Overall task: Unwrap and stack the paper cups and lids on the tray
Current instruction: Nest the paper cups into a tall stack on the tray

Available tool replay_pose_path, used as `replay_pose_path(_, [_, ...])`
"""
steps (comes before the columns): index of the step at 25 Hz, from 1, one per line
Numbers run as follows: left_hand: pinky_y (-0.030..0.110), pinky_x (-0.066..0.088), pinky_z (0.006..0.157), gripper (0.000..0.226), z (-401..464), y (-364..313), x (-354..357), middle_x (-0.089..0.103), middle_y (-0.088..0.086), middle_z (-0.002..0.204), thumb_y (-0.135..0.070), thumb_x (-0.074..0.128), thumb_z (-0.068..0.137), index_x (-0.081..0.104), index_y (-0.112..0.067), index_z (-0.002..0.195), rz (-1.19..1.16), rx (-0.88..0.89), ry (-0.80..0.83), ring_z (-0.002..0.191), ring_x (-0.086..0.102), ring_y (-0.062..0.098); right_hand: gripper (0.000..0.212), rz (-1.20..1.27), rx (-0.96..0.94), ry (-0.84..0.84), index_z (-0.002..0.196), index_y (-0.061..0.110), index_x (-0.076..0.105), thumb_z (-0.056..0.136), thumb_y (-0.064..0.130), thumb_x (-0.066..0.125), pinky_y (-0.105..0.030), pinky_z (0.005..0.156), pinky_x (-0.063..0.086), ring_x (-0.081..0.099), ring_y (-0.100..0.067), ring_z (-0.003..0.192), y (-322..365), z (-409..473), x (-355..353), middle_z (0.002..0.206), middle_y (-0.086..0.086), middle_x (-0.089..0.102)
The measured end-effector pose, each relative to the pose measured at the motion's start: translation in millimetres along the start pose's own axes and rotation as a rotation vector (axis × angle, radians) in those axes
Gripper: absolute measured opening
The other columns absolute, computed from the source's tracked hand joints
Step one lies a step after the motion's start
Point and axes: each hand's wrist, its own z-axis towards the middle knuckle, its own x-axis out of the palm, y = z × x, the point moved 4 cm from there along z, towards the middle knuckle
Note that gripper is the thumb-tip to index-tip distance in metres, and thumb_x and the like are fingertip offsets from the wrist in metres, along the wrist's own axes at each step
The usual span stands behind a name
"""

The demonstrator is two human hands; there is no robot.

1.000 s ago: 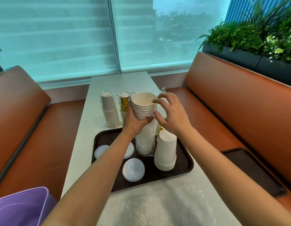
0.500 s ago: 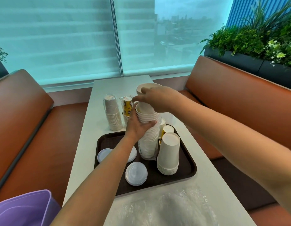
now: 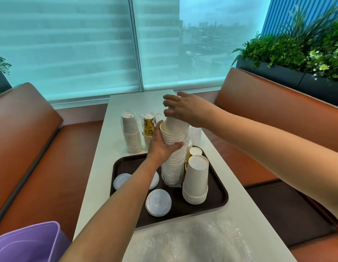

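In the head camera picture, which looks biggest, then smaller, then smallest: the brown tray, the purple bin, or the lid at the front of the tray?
1. Brown tray
2. Purple bin, though it is cut off and nearer the camera, so unsure
3. Front lid

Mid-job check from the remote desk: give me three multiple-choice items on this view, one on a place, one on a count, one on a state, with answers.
1. Where does the upside-down cup stack stand?
A. on the brown tray
B. on the bench
C. in the purple bin

2. How many separate groups of white lids show on the tray?
A. one
B. three
C. six

3. What is the right hand doing?
A. resting flat on the table
B. gripping a cup partly lifted out of the tall stack
C. holding a lid

Answers: 1 A, its rims sit on the tray's near right part. 2 B, one near the front and two by the left forearm, one partly hidden. 3 B, its fingers curl round the raised cup while the left hand grips the tall stack below.
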Motion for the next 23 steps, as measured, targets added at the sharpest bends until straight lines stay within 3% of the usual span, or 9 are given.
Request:
replay_pose_path(3, [0.019,0.028,0.093,0.099,-1,-3,3,0.032,0.0,0.147,-0.035,0.08,0.071,0.016,-0.022,0.146,0.022,0.003,0.007,0.132,0.035,0.02,0.055,0.051,0.049,-0.039,0.134,0.013,0.038,0.084,0.0,0.056,-0.038,0.103,0.032,0.026,-0.028,0.138,-5,-7,3,0.142,-0.012,0.035])
replay_pose_path(6, [0.019,0.032,0.093,0.097,0,0,-2,0.04,0.0,0.14,-0.026,0.082,0.07,0.02,-0.021,0.144,-0.062,0.002,-0.01,0.125,0.041,0.016,0.06,0.168,0.118,-0.288,0.122,0.005,0.055,0.065,-0.01,0.068,-0.046,0.091,0.045,0.046,-0.039,0.123,-26,-18,-11,0.126,-0.023,0.051])
replay_pose_path(8, [0.021,0.034,0.094,0.095,1,3,-5,0.042,-0.004,0.134,-0.021,0.083,0.069,0.023,-0.021,0.142,-0.1,0.021,-0.003,0.122,0.043,0.014,0.07,0.307,0.26,-0.44,0.124,0.002,0.056,0.057,-0.007,0.072,-0.049,0.088,0.046,0.05,-0.043,0.115,-50,-31,-14,0.12,-0.026,0.053])
replay_pose_path(11, [0.019,0.033,0.093,0.095,0,5,-4,0.039,-0.011,0.128,-0.021,0.083,0.068,0.024,-0.021,0.142,-0.097,0.033,0.005,0.118,0.041,0.008,0.083,0.769,0.595,-0.606,0.134,0.004,0.048,0.058,0.009,0.081,-0.035,0.099,0.038,0.045,-0.038,0.118,-51,-58,2,0.127,-0.024,0.047])
replay_pose_path(13, [0.02,0.033,0.093,0.096,1,5,-4,0.041,-0.01,0.129,-0.022,0.084,0.067,0.025,-0.022,0.142,-0.104,0.038,-0.006,0.116,0.041,0.007,0.087,1.134,0.815,-0.666,0.133,0.009,0.045,0.058,0.025,0.085,-0.023,0.095,0.035,0.047,-0.027,0.116,-21,-73,25,0.127,-0.013,0.049])
replay_pose_path(15, [0.021,0.035,0.093,0.095,1,6,-4,0.043,-0.007,0.13,-0.023,0.085,0.066,0.026,-0.022,0.141,-0.119,0.05,-0.01,0.118,0.043,0.009,0.087,1.392,0.938,-0.703,0.129,0.012,0.043,0.055,0.038,0.08,-0.021,0.086,0.04,0.052,-0.017,0.106,22,-89,54,0.118,-0.002,0.053])
replay_pose_path(19, [0.027,0.038,0.1,0.101,3,12,-2,0.045,0.0,0.137,-0.026,0.087,0.063,0.025,-0.024,0.142,-0.127,0.037,-0.019,0.123,0.045,0.015,0.086,1.581,0.933,-0.631,0.125,0.023,0.034,0.053,0.051,0.071,-0.011,0.081,0.038,0.049,-0.001,0.101,97,-108,104,0.114,0.009,0.051])
replay_pose_path(21, [0.03,0.04,0.101,0.102,3,15,0,0.047,-0.001,0.135,-0.025,0.088,0.062,0.025,-0.024,0.142,-0.145,0.032,-0.025,0.122,0.047,0.017,0.085,1.621,0.912,-0.443,0.125,0.027,0.033,0.055,0.043,0.078,-0.012,0.082,0.037,0.047,-0.003,0.103,120,-106,124,0.114,0.01,0.048])
replay_pose_path(23, [0.027,0.037,0.101,0.101,3,16,0,0.046,0.0,0.137,-0.022,0.087,0.063,0.025,-0.021,0.143,-0.135,0.028,-0.035,0.124,0.046,0.017,0.09,1.658,0.972,-0.243,0.133,0.02,0.031,0.062,0.028,0.085,-0.022,0.085,0.039,0.047,-0.012,0.108,143,-107,149,0.12,0.005,0.047])
